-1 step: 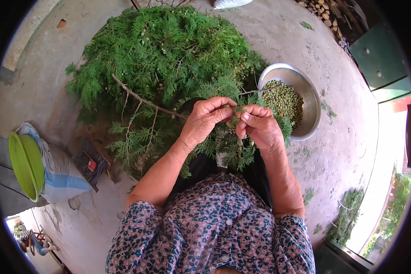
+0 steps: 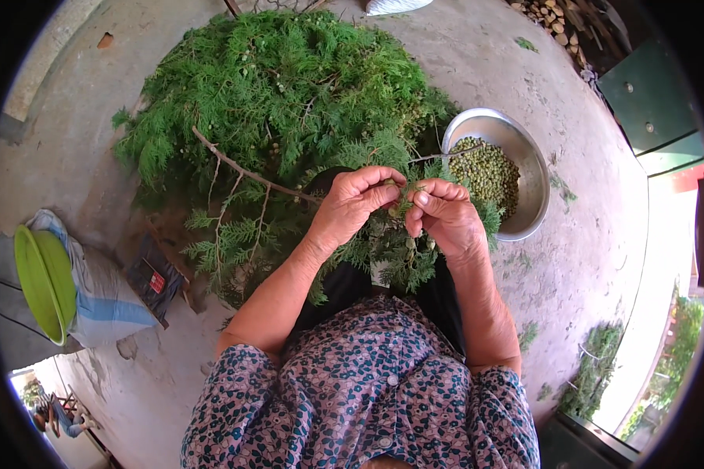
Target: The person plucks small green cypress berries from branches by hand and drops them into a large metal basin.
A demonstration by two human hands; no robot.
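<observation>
Fingers of both hands pinch one green sprig.

Two bare hands, left hand and right hand, both pinched on one green sprig. One large heap of leafy green branches, one long bare woody stem across it, one round metal bowl with small green seeds too many to count. One lime-green basin, one white-and-blue sack, one dark green metal box, one pile of firewood sticks.
</observation>
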